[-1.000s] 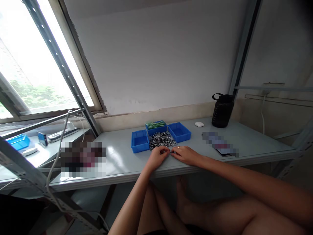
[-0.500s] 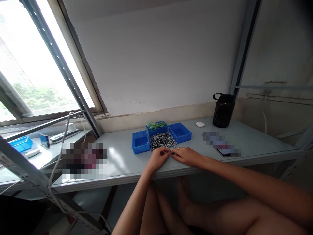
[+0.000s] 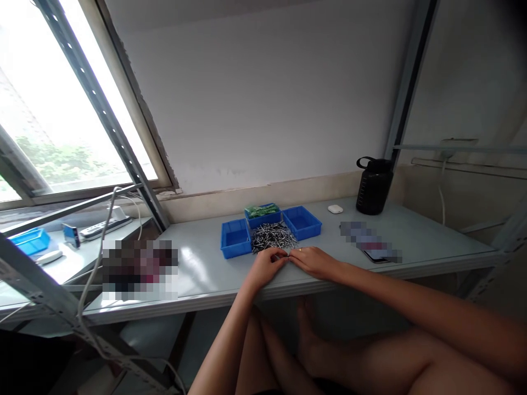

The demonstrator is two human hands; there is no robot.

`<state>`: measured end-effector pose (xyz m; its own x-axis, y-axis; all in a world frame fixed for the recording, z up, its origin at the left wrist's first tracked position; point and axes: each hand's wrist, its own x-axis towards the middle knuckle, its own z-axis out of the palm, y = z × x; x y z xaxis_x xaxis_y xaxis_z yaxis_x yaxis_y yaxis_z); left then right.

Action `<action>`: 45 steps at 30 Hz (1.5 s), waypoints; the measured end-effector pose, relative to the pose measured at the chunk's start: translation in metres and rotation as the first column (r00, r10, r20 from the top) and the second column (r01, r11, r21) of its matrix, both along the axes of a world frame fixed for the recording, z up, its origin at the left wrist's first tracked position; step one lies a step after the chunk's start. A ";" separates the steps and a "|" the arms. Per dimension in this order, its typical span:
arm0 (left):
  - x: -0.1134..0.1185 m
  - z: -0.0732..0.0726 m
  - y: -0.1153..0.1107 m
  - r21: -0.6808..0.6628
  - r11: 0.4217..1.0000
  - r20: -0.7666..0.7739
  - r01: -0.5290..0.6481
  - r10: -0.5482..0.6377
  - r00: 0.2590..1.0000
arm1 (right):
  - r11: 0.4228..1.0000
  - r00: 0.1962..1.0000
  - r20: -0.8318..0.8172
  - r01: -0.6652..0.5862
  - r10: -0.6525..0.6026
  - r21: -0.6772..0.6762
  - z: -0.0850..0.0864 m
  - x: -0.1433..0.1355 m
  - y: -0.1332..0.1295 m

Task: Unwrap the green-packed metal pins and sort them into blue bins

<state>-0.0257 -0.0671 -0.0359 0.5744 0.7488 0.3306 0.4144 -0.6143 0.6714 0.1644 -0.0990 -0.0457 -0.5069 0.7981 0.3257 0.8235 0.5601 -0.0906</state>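
My left hand and my right hand meet at the table's front part, fingertips pinched together and almost touching. Between them is a tiny piece, mostly covered by the fingers, so its kind does not show. Just beyond the fingers lies a heap of thin metal pins, silver and dark, looking like rivets or nails. Around the heap stand a blue bin on the left, a blue bin on the right and a back blue bin holding green plastic packets.
On the grey table, a black bottle and a small white case stand at the back right. A phone lies nearer the front, partly blurred out. A metal post and a white cable are at the left.
My fingertips have shifted slightly, and the small dark bit seen between them earlier is now more covered. The view has moved a little; the bins and heap stay put.
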 end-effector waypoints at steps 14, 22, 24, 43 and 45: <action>-0.002 0.002 0.002 -0.050 0.998 0.055 -0.026 0.029 0.998 | 1.000 0.998 0.059 -0.004 0.003 0.020 0.001 0.000 0.000; -0.001 0.004 0.002 -0.084 0.996 0.085 0.008 -0.001 0.996 | 0.999 0.998 0.047 -0.030 0.029 0.019 0.001 0.001 0.001; -0.001 0.004 0.002 -0.078 0.997 0.102 -0.011 0.019 0.995 | 1.000 0.999 0.040 -0.019 0.019 0.013 0.001 0.000 0.001; -0.001 -0.004 0.007 -0.168 0.986 0.222 -0.002 0.040 0.974 | 0.995 0.995 0.011 0.095 -0.094 -0.041 0.007 -0.003 -0.006; -0.001 -0.005 0.007 -0.182 0.983 0.213 0.004 0.035 0.976 | 0.993 0.994 -0.017 0.111 -0.112 -0.046 0.007 -0.003 -0.007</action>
<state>-0.0268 -0.0605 -0.0406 0.4926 0.8156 0.3036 0.2573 -0.4697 0.8445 0.1619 -0.1056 -0.0387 -0.4078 0.8633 0.2973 0.8784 0.4598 -0.1305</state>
